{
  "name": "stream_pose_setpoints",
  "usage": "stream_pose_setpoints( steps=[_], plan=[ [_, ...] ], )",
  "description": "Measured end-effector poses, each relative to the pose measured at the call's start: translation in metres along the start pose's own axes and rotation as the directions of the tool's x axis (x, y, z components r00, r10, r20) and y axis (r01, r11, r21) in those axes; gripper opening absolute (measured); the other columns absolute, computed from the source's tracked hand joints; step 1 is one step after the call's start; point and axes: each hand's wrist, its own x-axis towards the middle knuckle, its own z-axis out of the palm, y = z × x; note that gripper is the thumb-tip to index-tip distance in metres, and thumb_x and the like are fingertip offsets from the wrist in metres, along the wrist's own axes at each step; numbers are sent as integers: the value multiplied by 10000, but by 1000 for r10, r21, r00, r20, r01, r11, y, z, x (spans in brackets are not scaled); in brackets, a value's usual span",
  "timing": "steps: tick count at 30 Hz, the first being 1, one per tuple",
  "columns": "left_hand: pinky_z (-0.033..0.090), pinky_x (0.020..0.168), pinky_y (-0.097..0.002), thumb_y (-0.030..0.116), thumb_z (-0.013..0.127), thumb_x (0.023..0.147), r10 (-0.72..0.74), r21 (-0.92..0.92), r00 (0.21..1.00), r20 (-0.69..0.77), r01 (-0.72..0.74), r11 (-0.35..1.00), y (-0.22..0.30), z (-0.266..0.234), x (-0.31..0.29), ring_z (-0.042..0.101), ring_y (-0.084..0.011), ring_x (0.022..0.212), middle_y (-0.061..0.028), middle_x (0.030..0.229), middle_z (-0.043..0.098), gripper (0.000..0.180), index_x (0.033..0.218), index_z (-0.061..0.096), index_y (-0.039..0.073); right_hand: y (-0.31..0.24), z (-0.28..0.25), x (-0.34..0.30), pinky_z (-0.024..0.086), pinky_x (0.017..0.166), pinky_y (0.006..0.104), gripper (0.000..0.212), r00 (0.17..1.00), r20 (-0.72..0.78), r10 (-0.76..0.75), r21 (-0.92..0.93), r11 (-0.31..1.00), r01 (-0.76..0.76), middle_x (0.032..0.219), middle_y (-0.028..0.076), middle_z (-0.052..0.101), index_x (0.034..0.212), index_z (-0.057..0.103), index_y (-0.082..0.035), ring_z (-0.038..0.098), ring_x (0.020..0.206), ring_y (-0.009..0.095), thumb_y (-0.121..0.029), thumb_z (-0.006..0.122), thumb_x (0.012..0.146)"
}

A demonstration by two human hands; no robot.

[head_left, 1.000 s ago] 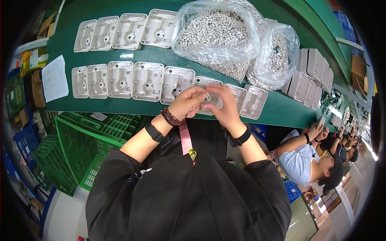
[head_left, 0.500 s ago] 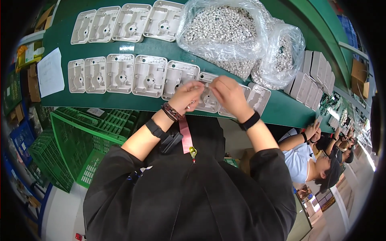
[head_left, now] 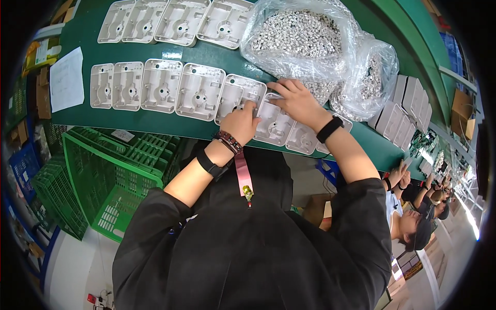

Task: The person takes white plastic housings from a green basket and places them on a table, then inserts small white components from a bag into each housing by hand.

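Rows of light grey plastic housings, open side up, lie on the green table. My left hand (head_left: 240, 124) rests over the near edge of one housing (head_left: 230, 93) in the front row. Its index finger points into that housing, with the thumb apart; the other fingertips are hidden. My right hand (head_left: 298, 103) reaches over the top of the adjoining housing (head_left: 274, 126), its fingers stretched out and spread near the rim between the two. I see nothing held in either hand. Any small part under the fingertips is hidden.
Clear plastic bags (head_left: 297, 64) full of small metallic-looking parts stand behind my right hand. Stacked grey housings (head_left: 395, 124) lie farther right, near other people at work. A paper sheet (head_left: 67, 80) lies at left. A green crate (head_left: 111, 181) stands below the table edge.
My hands were close together above the housings. Now the left has come down into one housing, and the right has spread its fingers over its neighbour. The whole view has shifted slightly.
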Motion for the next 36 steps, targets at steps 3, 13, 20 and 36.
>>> stream_pose_setpoints(
  steps=[3, 13, 20, 36],
  plan=[
    [458, 565, -422, 238, 587, 783, -8, 15, 1000, 11, 8, 1000, 2, 0, -1, 596, -330, 638, -148, 688, 605, 327, 1030, 461, 64, 1, -11, -6, 360, 852, 315, 126, 989, 56, 136, 299, 943, -147, 998, 47, 510, 753, 640, -90, 466, 972, 218, -62, 583, 644],
    [328, 338, -227, 507, 340, 885, 184, -898, 901, 394, 334, 286, -9, -53, -3, 461, -109, 416, -60, 696, 562, 513, 1134, 427, 66, -95, -25, 31, 384, 755, 364, 170, 809, -170, 563, 607, 706, -363, 888, 53, 508, 809, 597, -82, 474, 876, 251, -87, 652, 648],
    [264, 317, -176, 467, 317, 911, 426, -905, 817, 389, 426, 10, -22, -78, 0, 407, -56, 389, -24, 657, 479, 502, 1187, 397, 54, -98, -23, 52, 399, 752, 328, 158, 811, -143, 567, 715, 626, -311, 881, 56, 527, 829, 600, -56, 494, 865, 239, -49, 649, 679],
    [278, 324, -184, 243, 421, 925, 278, -797, 802, 529, 358, 486, -46, -97, -2, 391, -43, 386, -6, 590, 494, 208, 891, 476, 46, -120, -27, 74, 456, 593, 326, 272, 691, -164, 704, 689, 583, -431, 787, 97, 530, 951, 515, -30, 556, 718, 264, -41, 643, 710]
  ],
)
